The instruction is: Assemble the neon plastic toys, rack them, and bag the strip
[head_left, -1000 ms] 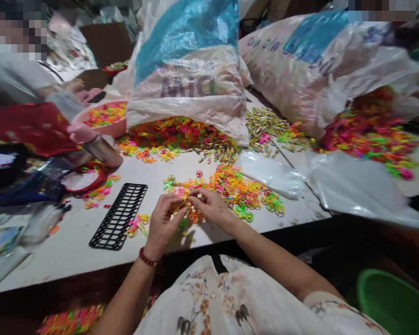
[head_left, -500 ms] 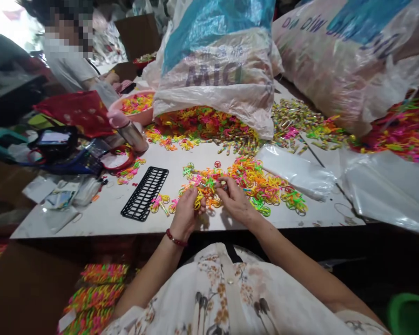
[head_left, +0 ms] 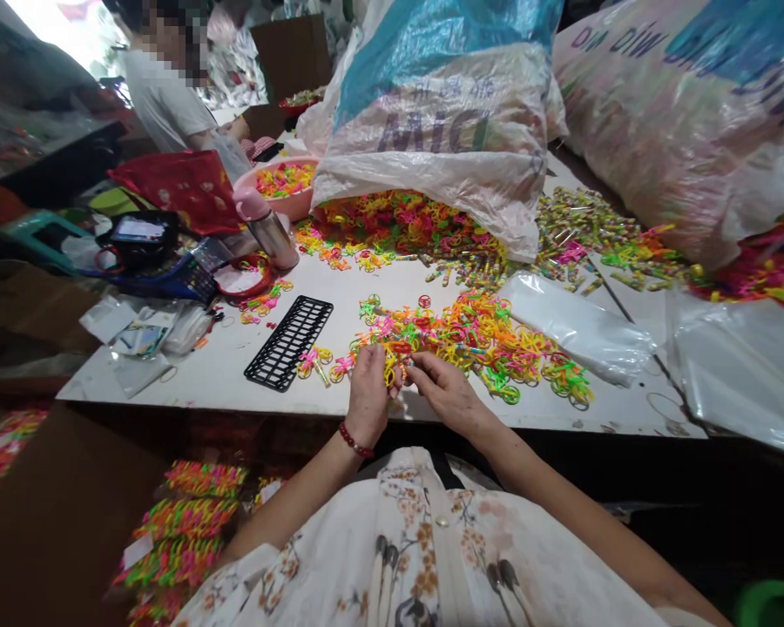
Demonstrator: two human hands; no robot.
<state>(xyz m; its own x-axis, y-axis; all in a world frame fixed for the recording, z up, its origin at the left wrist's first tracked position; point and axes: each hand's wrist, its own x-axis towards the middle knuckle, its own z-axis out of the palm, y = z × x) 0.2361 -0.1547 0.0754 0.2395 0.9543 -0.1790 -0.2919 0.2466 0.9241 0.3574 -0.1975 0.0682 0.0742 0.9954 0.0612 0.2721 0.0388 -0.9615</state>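
My left hand (head_left: 368,394) and my right hand (head_left: 445,391) meet at the near edge of the white table (head_left: 222,370). Both are closed in a pinch on small neon plastic ring pieces (head_left: 395,364) between them. A red bead bracelet circles my left wrist. Just beyond my fingers lies a loose pile of neon rings (head_left: 490,340) in orange, yellow, green and pink. A black plastic grid tray (head_left: 289,341) lies flat to the left of my left hand.
Two big plastic sacks (head_left: 444,131) spill neon pieces across the far table. Clear plastic bags (head_left: 575,326) lie at right. A pink basin (head_left: 280,187), a metal flask (head_left: 271,231) and clutter stand at left. Another person sits at far left. Bundled rings (head_left: 183,531) lie below the table.
The camera has swung left and down, so the table sits further right in view. My hands have drawn closer to the table's near edge, still pinching the ring pieces.
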